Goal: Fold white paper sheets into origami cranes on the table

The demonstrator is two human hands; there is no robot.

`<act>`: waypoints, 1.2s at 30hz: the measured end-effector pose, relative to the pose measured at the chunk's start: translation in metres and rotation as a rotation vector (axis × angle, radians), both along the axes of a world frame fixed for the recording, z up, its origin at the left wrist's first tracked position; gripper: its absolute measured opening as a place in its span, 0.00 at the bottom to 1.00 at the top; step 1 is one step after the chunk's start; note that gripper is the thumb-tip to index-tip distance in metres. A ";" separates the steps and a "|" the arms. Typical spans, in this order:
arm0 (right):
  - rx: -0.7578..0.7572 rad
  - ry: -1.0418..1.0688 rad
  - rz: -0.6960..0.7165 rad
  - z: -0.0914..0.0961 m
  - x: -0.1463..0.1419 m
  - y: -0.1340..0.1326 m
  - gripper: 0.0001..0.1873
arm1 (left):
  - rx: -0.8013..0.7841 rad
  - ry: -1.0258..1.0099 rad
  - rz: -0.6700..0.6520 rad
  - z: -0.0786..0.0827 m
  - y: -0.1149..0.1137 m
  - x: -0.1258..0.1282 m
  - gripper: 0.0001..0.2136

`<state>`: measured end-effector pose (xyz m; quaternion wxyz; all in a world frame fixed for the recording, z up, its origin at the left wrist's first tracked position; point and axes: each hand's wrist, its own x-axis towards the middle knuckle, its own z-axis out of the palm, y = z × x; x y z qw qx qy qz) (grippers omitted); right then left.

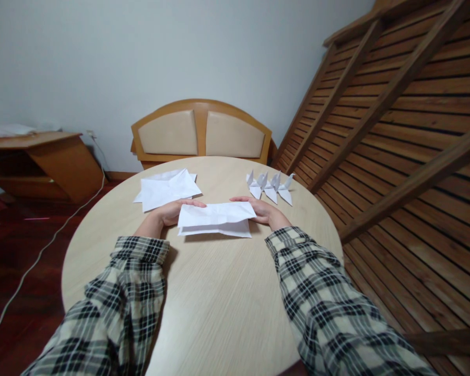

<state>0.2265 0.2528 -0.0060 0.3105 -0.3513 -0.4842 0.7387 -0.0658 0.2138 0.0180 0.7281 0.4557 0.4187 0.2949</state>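
Observation:
A white sheet of paper (217, 215), creased and folded over on itself, is held just above the middle of the round table (219, 292). Its two layers gape apart along the side nearest me. My left hand (172, 211) grips the left end, with fingers along the far edge. At the right end, my right hand (261, 210) holds the paper, its fingers partly hidden behind it. Beyond my left hand lies a loose pile of creased white paper sheets (166, 189). Several folded white paper cranes (274, 184) stand in a row beyond my right hand.
Behind the table stands a wooden headboard (201, 130) with two cream panels. Slatted wooden boards (399, 136) lean along the right side. To the left are a brown desk (62, 162) with papers on it and a white cable (50, 243) trailing across the dark red floor.

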 end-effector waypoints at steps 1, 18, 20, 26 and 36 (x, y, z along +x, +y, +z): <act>-0.003 0.004 0.018 0.001 0.000 -0.001 0.14 | -0.004 -0.007 -0.023 0.000 0.000 0.000 0.09; -0.053 -0.047 0.040 0.004 0.005 -0.005 0.05 | 0.184 -0.187 -0.155 -0.004 -0.008 -0.026 0.33; -0.067 -0.050 0.058 0.007 0.004 -0.007 0.06 | 0.183 -0.287 -0.140 -0.002 -0.011 -0.027 0.38; -0.051 -0.095 0.136 0.006 0.002 -0.005 0.06 | 0.092 -0.083 -0.099 -0.003 -0.003 -0.013 0.24; -0.011 -0.099 0.158 0.004 0.003 -0.004 0.05 | 0.162 0.422 -0.285 0.011 0.000 0.017 0.04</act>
